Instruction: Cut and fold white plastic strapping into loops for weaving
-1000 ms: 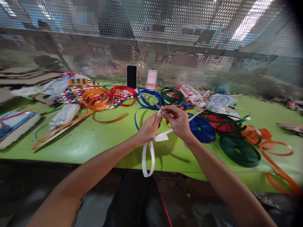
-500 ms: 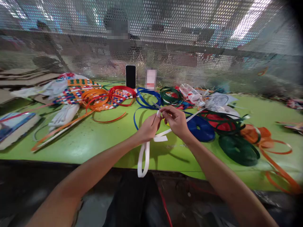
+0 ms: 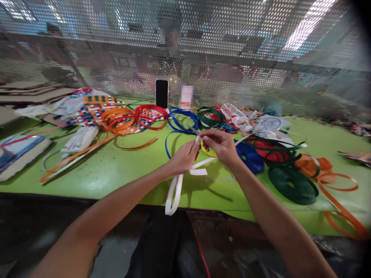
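A long white flat strap [image 3: 174, 197] hangs in a loop from under my left hand [image 3: 185, 156], past the table's front edge. The fingers of that hand are closed on the strap, with a short bit showing at the thumb. My right hand [image 3: 220, 144] is pinched against the left fingertips at the same white strap. From between the fingertips a slim, pale pointed piece [image 3: 193, 129] sticks out up and left; whether it is a blade or a strap end I cannot tell. Below the right hand shows a curved yellow band [image 3: 208, 152].
Blue [image 3: 183, 119], orange [image 3: 117, 119] and red strap coils [image 3: 150, 116] lie behind my hands. To the right are a blue roll [image 3: 252, 158], a green roll [image 3: 292, 185] and a clear plastic bottle [image 3: 236, 116]. A phone [image 3: 162, 94] stands against the mesh.
Both hands have shifted slightly right, still close together. The right hand has lifted a little, and more of the yellow band shows. The hanging white loop has swung slightly left.
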A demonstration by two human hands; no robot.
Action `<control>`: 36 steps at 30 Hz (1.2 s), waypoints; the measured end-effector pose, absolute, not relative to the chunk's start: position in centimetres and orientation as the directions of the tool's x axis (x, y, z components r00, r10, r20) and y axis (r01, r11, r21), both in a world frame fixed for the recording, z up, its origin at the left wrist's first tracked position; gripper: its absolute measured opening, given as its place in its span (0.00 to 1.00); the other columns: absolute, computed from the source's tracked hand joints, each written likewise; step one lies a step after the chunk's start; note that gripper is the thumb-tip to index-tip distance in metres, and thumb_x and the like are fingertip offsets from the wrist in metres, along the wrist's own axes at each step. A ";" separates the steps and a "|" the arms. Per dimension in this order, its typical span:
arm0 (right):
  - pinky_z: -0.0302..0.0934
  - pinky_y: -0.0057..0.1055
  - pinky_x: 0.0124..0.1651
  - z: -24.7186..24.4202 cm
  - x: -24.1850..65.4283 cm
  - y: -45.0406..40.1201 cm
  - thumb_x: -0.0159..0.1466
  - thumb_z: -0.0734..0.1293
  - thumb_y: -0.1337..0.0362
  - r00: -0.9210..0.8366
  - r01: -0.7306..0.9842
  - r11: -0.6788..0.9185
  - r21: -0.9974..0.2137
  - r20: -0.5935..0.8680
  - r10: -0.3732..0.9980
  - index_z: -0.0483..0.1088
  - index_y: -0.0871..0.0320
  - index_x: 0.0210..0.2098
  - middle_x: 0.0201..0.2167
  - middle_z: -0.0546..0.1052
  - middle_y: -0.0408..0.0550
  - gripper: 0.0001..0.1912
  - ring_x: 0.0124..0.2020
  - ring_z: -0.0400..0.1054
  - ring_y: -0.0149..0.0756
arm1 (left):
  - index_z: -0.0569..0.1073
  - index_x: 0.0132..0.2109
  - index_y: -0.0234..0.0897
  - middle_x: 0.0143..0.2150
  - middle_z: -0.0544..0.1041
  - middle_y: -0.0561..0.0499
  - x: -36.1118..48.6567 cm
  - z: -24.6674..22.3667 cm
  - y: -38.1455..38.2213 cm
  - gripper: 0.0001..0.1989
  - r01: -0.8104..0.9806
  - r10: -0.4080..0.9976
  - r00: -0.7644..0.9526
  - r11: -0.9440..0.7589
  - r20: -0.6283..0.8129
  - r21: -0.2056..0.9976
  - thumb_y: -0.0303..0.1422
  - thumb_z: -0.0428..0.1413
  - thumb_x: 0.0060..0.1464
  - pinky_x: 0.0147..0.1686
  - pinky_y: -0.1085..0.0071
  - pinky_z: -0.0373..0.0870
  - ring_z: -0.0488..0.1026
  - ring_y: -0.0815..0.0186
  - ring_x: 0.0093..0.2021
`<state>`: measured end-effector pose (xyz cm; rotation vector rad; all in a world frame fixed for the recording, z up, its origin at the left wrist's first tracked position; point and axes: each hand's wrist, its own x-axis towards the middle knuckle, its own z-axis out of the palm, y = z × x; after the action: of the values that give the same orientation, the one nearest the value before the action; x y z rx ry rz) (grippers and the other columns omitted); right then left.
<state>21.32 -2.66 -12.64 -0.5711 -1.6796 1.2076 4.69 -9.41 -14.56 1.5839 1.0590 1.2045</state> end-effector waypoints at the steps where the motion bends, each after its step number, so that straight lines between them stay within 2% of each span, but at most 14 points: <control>1: 0.65 0.29 0.25 -12.6 21.3 -2.6 0.61 0.79 0.55 -0.439 -0.142 0.404 -0.904 0.423 0.793 0.84 0.56 0.41 0.32 0.81 0.46 0.13 0.23 0.69 0.28 | 0.65 0.37 0.38 0.22 0.58 0.59 4.7 -14.4 -9.5 0.25 0.116 0.951 0.186 -0.272 0.248 0.955 0.55 0.44 0.72 0.21 0.72 0.49 0.55 0.73 0.20; 6: 0.66 0.31 0.25 -12.6 21.0 -2.8 0.60 0.80 0.55 -0.426 -0.164 0.434 -0.886 0.461 0.779 0.85 0.56 0.38 0.36 0.81 0.49 0.12 0.25 0.71 0.29 | 0.69 0.40 0.36 0.23 0.57 0.59 4.7 -14.2 -9.6 0.25 0.041 0.943 0.226 -0.258 0.242 0.965 0.53 0.45 0.73 0.21 0.72 0.48 0.53 0.73 0.20; 9: 0.67 0.30 0.25 -12.7 20.7 -2.9 0.59 0.80 0.54 -0.416 -0.194 0.401 -0.895 0.446 0.793 0.84 0.55 0.40 0.38 0.81 0.48 0.14 0.26 0.70 0.29 | 0.70 0.39 0.36 0.24 0.58 0.59 4.6 -14.3 -9.3 0.25 -0.025 0.943 0.225 -0.247 0.246 0.969 0.54 0.46 0.72 0.20 0.73 0.49 0.53 0.73 0.20; 13: 0.69 0.29 0.28 -13.2 20.1 -3.1 0.57 0.81 0.49 -0.417 -0.218 0.266 -0.939 0.336 0.844 0.81 0.54 0.47 0.36 0.80 0.46 0.23 0.30 0.72 0.31 | 0.63 0.32 0.39 0.21 0.57 0.60 4.3 -13.9 -8.7 0.27 -0.155 0.974 0.096 -0.188 0.204 0.970 0.57 0.52 0.67 0.19 0.74 0.50 0.54 0.74 0.19; 16: 0.71 0.30 0.30 -13.6 19.8 -3.3 0.59 0.78 0.42 -0.474 -0.203 0.105 -0.973 0.192 0.859 0.78 0.56 0.39 0.31 0.79 0.46 0.24 0.31 0.74 0.34 | 0.59 0.31 0.40 0.20 0.55 0.62 4.2 -12.8 -8.3 0.26 -0.296 0.993 -0.025 -0.116 0.113 0.948 0.56 0.54 0.66 0.17 0.76 0.48 0.51 0.75 0.16; 18: 0.73 0.32 0.33 -13.7 19.5 -3.6 0.60 0.74 0.36 -0.587 -0.130 -0.004 -0.992 0.073 0.806 0.77 0.58 0.34 0.31 0.80 0.49 0.28 0.31 0.75 0.35 | 0.58 0.32 0.41 0.19 0.54 0.63 3.9 -11.6 -8.1 0.25 -0.401 0.995 -0.081 -0.093 0.066 0.911 0.54 0.54 0.68 0.15 0.77 0.44 0.48 0.76 0.14; 20: 0.75 0.34 0.38 -13.5 19.1 -3.9 0.61 0.72 0.33 -0.680 -0.058 -0.069 -0.996 -0.011 0.733 0.78 0.59 0.34 0.33 0.82 0.52 0.32 0.33 0.77 0.37 | 0.58 0.32 0.41 0.19 0.53 0.63 3.3 -10.0 -7.9 0.24 -0.502 0.991 -0.122 -0.105 0.050 0.858 0.51 0.54 0.69 0.14 0.79 0.42 0.47 0.77 0.14; 24: 0.75 0.34 0.42 -11.6 17.3 -3.7 0.56 0.74 0.30 -0.686 -0.094 -0.099 -0.991 -0.007 0.728 0.80 0.60 0.37 0.35 0.84 0.55 0.36 0.36 0.80 0.39 | 0.56 0.33 0.41 0.20 0.49 0.64 1.3 -4.9 -7.3 0.23 -0.648 0.986 -0.129 -0.163 0.104 0.744 0.48 0.54 0.70 0.13 0.81 0.40 0.45 0.78 0.13; 28: 0.76 0.36 0.41 -6.5 14.6 -3.4 0.57 0.68 0.25 -0.697 -0.096 -0.005 -0.995 0.064 0.714 0.79 0.60 0.34 0.31 0.83 0.55 0.40 0.32 0.79 0.40 | 0.57 0.33 0.40 0.20 0.48 0.63 0.1 1.0 -6.8 0.22 -0.709 0.982 -0.057 -0.168 0.181 0.685 0.47 0.54 0.71 0.13 0.81 0.39 0.44 0.78 0.14; 31: 0.75 0.35 0.36 -1.9 13.1 -4.1 0.61 0.60 0.23 -0.714 -0.041 0.158 -0.987 0.140 0.686 0.76 0.59 0.30 0.25 0.80 0.53 0.42 0.27 0.77 0.38 | 0.58 0.33 0.40 0.21 0.47 0.63 -0.3 4.2 -6.2 0.22 -0.738 0.967 -0.117 -0.238 0.228 0.631 0.48 0.52 0.72 0.13 0.80 0.38 0.43 0.78 0.14; 33: 0.71 0.32 0.32 0.0 12.5 -4.8 0.63 0.61 0.25 -0.714 0.004 0.329 -0.944 0.227 0.662 0.73 0.58 0.26 0.22 0.78 0.50 0.40 0.24 0.73 0.35 | 0.58 0.33 0.40 0.21 0.46 0.62 -0.6 5.2 -5.7 0.22 -0.727 0.950 -0.174 -0.301 0.258 0.617 0.48 0.50 0.73 0.14 0.80 0.38 0.43 0.78 0.14; 36: 0.61 0.29 0.25 0.6 11.4 -5.3 0.65 0.67 0.32 -0.606 0.130 0.547 -0.827 0.370 0.704 0.67 0.56 0.24 0.19 0.74 0.46 0.33 0.21 0.67 0.32 | 0.56 0.33 0.41 0.21 0.45 0.61 -1.0 5.3 -5.0 0.23 -0.669 0.933 -0.194 -0.352 0.304 0.655 0.49 0.50 0.73 0.14 0.77 0.37 0.41 0.77 0.15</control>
<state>11.38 -5.31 0.57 -0.6695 -2.0691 1.0286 -1.00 -4.97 5.26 0.8127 0.4605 1.7817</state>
